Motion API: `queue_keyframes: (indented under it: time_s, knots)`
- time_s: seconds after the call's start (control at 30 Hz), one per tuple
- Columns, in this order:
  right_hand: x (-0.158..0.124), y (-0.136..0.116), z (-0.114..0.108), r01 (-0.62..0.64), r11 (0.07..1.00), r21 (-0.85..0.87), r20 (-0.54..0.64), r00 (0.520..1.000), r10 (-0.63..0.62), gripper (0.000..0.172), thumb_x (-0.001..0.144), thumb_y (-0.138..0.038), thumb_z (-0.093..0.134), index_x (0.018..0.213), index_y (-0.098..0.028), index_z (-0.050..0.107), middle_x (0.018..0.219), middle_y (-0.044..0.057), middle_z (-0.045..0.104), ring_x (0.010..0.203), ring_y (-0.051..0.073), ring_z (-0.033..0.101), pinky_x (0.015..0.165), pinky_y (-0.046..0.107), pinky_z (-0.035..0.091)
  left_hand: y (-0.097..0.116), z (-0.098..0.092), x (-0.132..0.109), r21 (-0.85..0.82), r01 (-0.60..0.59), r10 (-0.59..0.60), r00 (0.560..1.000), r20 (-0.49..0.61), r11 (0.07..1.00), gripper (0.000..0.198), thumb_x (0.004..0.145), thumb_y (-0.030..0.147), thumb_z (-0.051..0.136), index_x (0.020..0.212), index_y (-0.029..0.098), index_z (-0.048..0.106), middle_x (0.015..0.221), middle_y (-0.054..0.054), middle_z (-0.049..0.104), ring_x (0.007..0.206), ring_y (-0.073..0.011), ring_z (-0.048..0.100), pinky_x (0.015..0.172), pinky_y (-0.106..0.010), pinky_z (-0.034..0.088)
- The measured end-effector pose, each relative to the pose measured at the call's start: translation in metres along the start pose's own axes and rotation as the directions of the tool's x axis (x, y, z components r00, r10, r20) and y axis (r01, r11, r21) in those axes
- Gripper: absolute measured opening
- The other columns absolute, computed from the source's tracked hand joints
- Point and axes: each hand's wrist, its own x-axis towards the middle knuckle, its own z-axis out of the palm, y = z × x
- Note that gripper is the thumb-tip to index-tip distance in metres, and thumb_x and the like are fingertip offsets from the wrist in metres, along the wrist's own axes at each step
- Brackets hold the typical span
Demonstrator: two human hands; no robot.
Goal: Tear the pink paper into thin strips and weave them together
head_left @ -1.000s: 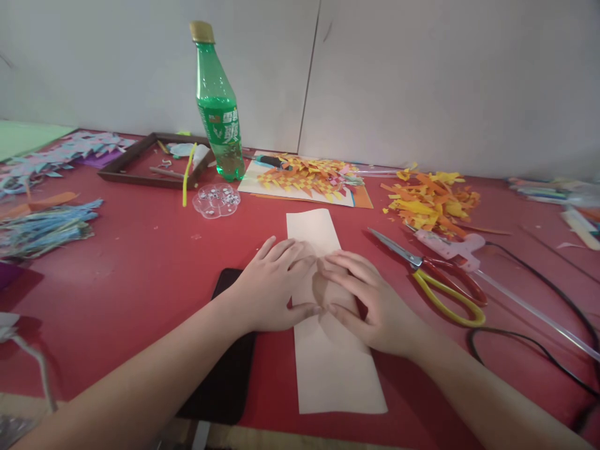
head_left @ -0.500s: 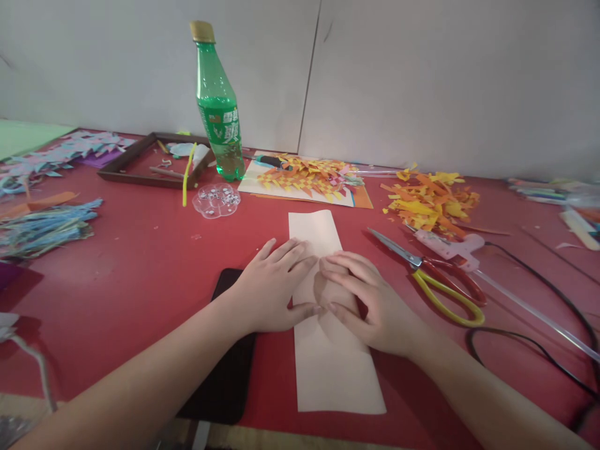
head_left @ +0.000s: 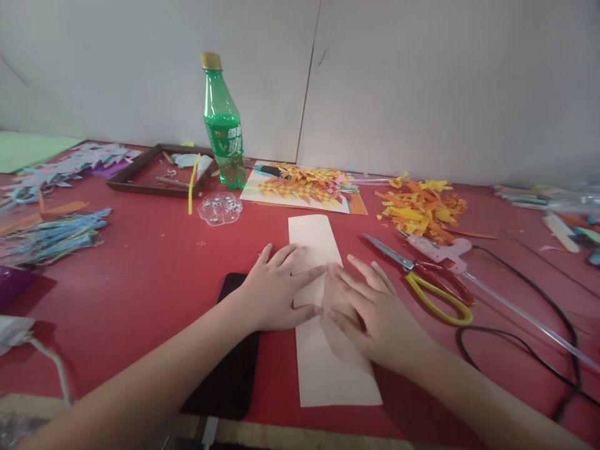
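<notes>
A long strip of cream paper (head_left: 337, 381) lies lengthwise in front of me on the red table (head_left: 154, 281). My left hand (head_left: 276, 290) rests flat across its left edge, fingers spread. On the right edge lies my right hand (head_left: 375, 309), its fingers stretched out and apart. The two index fingertips nearly meet around the middle of the strip. Under my left forearm sits a black phone (head_left: 225, 381), partly hidden, with a cable at its lower end. To the right of my right hand are scissors (head_left: 422, 281) with red and yellow handles.
Behind the paper are a green bottle (head_left: 225, 137), a clear dish of googly eyes (head_left: 220, 208), a brown frame (head_left: 140, 187) and orange-yellow paper scraps (head_left: 422, 209). A pink glue gun (head_left: 440, 248) with a black cord lies right. Blue paper strips (head_left: 60, 234) lie left.
The fingers of my right hand have spread further apart, and my left index finger has stretched out toward them. The view has shifted slightly. The paper stays in nearly the same place.
</notes>
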Motion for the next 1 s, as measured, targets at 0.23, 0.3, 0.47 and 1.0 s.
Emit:
queue_keyframes:
  time_s: [0.23, 0.3, 0.47, 1.0]
  knots:
    - [0.019, 0.006, -0.009, -0.071, 0.994, -0.087, 0.123, 0.989, 0.082, 0.055, 0.094, -0.041, 0.035, 0.138, -0.009, 0.044, 0.145, 0.013, 0.041, 0.14, 0.035, 0.021, 0.109, 0.061, 0.022, 0.0, -0.001, 0.001, 0.001, 0.009, -0.009, 1.0, 0.024, 1.0, 0.064, 0.083, 0.061, 0.046, 0.14, 0.032, 0.039, 0.15, -0.016, 0.031, 0.137, -0.0364, 0.026, 0.105, -0.065, 0.018]
    - [0.035, 0.013, -0.009, -0.075, 0.992, -0.098, 0.118, 0.989, 0.086, 0.057, 0.094, -0.044, 0.033, 0.136, -0.008, 0.047, 0.144, 0.013, 0.042, 0.14, 0.035, 0.021, 0.111, 0.06, 0.019, 0.0, -0.001, 0.001, -0.002, 0.008, -0.008, 0.999, 0.034, 1.0, 0.064, 0.083, 0.062, 0.045, 0.139, 0.032, 0.04, 0.15, -0.015, 0.03, 0.138, -0.037, 0.025, 0.105, -0.065, 0.018]
    - [0.079, 0.041, -0.006, -0.095, 0.986, -0.137, 0.079, 0.991, 0.107, 0.059, 0.095, -0.05, 0.027, 0.133, -0.011, 0.05, 0.143, 0.014, 0.044, 0.141, 0.034, 0.015, 0.11, 0.065, 0.007, 0.0, -0.004, 0.0, 0.006, -0.004, 0.004, 0.998, 0.057, 1.0, 0.065, 0.083, 0.062, 0.045, 0.14, 0.031, 0.039, 0.15, -0.015, 0.03, 0.137, -0.0367, 0.025, 0.106, -0.064, 0.016]
    - [0.059, 0.067, -0.011, 0.005, 0.954, -0.301, 0.069, 0.997, 0.016, 0.07, 0.086, -0.067, 0.036, 0.145, -0.03, 0.031, 0.156, 0.01, 0.018, 0.142, 0.039, 0.006, 0.11, 0.061, 0.014, 0.003, -0.01, 0.004, 0.038, 0.032, -0.039, 0.981, 0.191, 0.999, 0.068, 0.084, 0.067, 0.037, 0.145, 0.038, 0.025, 0.155, -0.009, 0.02, 0.141, -0.034, 0.015, 0.109, -0.06, 0.012]
